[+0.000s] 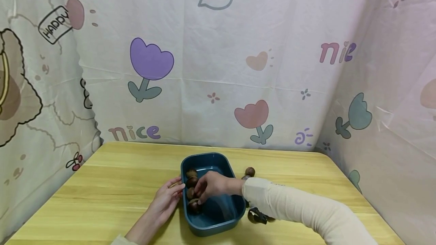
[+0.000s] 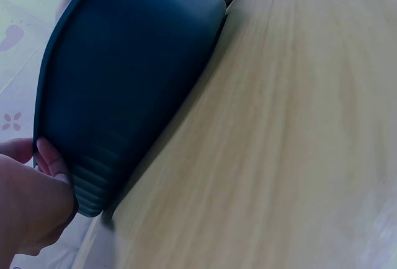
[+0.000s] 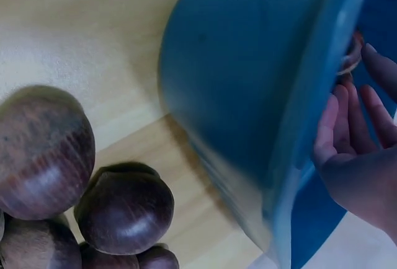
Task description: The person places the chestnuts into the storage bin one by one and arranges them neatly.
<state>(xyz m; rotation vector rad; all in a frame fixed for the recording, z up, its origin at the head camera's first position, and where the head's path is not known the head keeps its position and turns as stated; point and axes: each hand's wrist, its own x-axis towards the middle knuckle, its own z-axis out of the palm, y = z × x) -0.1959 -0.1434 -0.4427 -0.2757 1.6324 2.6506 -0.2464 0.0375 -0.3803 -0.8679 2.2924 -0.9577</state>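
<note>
A deep dark-blue box (image 1: pixel 217 230) stands on the table. Along its left wall lies a row of several brown chestnuts (image 1: pixel 192 182). My left hand (image 1: pixel 164 202) grips the box at its left rim, thumb over the edge; the left wrist view shows the fingers (image 2: pixel 54 160) at the rim too. My right hand (image 1: pixel 214 184) reaches down inside the box from the right. Its thumb and fingertips pinch a chestnut (image 3: pixel 352 55) near the front of the row, partly hidden behind the box wall in the right wrist view.
More chestnuts (image 1: pixel 250 171) lie on the table right of the box, partly under my right forearm; they look large in the right wrist view, the nearest a dark chestnut (image 3: pixel 127 208). A wooden table (image 1: pixel 112 184) stretches around, with a printed curtain (image 1: pixel 211 63) behind it.
</note>
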